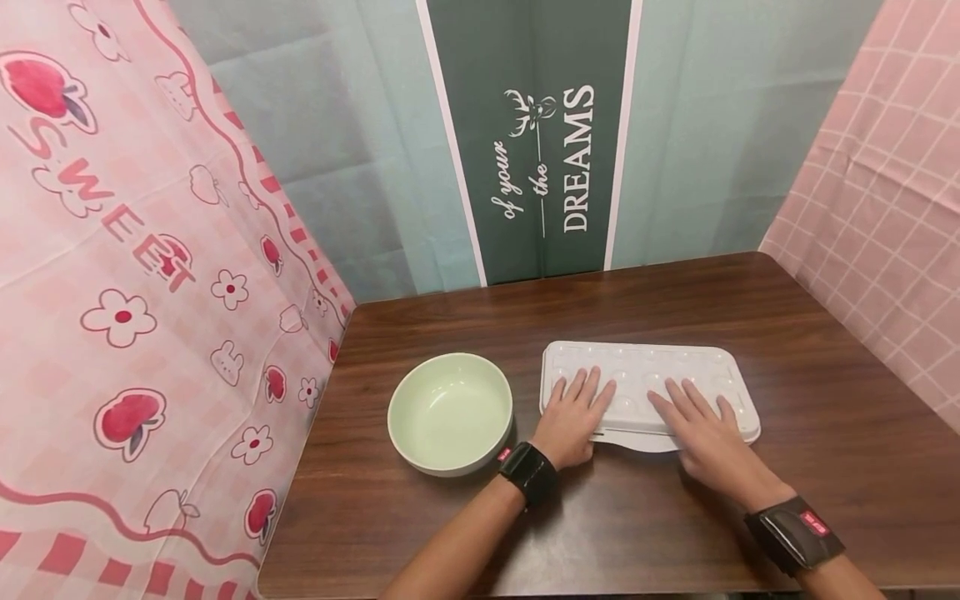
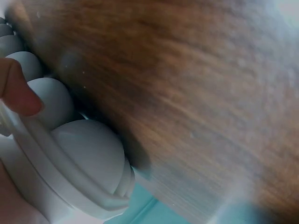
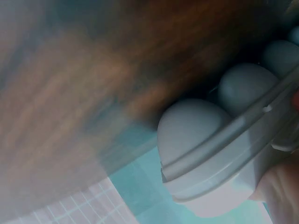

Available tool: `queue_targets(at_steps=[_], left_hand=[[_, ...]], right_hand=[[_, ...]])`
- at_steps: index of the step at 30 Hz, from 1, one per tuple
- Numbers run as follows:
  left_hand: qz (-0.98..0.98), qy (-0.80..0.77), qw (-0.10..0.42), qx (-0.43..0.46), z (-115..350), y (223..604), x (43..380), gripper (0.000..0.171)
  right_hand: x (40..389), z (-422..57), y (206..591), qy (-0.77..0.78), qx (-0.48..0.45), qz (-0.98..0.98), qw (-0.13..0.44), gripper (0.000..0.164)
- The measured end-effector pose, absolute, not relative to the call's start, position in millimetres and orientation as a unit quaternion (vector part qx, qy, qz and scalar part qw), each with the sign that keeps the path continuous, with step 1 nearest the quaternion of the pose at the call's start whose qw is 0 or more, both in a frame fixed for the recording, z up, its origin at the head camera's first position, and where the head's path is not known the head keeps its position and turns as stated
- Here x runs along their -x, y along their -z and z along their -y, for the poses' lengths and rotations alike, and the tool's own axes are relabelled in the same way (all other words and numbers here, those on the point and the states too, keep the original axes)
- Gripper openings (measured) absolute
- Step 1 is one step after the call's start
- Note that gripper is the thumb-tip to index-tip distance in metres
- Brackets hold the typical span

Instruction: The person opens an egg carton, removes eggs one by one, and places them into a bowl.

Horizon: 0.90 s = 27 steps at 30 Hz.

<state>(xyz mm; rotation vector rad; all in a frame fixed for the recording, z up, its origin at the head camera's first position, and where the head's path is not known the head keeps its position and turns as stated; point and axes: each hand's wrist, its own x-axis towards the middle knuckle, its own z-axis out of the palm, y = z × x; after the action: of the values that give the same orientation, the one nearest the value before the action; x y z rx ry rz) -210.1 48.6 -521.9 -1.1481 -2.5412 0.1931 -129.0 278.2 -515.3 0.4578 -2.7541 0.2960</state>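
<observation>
A white lidded ice ball tray (image 1: 637, 367), its top covered with round bumps, lies lengthwise across the right half of the table. My left hand (image 1: 567, 423) holds its front left part, fingers spread over the lid. From the left wrist view, the thumb (image 2: 22, 95) is bent over the rim against the round cups (image 2: 91, 149) underneath. My right hand (image 1: 705, 433) grips the front right part, fingers also on the lid; only a sliver of its thumb shows at the rim in the right wrist view, beside more round cups (image 3: 191, 128). A tab (image 1: 641, 442) sticks out between the hands.
Left of the tray stands a round pale green bowl (image 1: 450, 417), close to my left hand. The brown wooden table (image 1: 420, 533) meets a pink printed cloth (image 1: 187, 358) on the left, a green curtain (image 1: 352, 167) behind and a pink checked cloth (image 1: 877, 233) on the right.
</observation>
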Motion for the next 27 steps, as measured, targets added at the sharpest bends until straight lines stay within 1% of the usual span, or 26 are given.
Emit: queue_targets(at_steps=[6,11,15,19,22,25,27], left_hand=[[0.892,-0.056,0.174,0.413,-46,523,213,0.1],[0.894,-0.051,0.169,0.412,-44,523,212,0.101],[0.895,-0.044,0.161,0.414,-43,521,212,0.098],[0.9,-0.03,0.13,0.415,-41,518,211,0.093],[0.903,-0.018,0.102,0.416,-39,513,211,0.089],[0.904,-0.009,0.083,0.418,-37,510,211,0.084],[0.903,-0.005,0.083,0.421,-36,508,212,0.082]], right_hand=[[129,-279,518,-0.11,-0.167,0.962,0.187,0.068],[131,-279,519,-0.123,-0.166,0.963,0.176,0.075],[133,-280,516,-0.137,-0.163,0.965,0.15,0.081],[135,-284,510,-0.151,-0.16,0.968,0.122,0.083],[135,-287,506,-0.158,-0.163,0.968,0.108,0.082],[134,-290,503,-0.161,-0.169,0.966,0.11,0.082],[134,-292,501,-0.162,-0.176,0.963,0.12,0.083]])
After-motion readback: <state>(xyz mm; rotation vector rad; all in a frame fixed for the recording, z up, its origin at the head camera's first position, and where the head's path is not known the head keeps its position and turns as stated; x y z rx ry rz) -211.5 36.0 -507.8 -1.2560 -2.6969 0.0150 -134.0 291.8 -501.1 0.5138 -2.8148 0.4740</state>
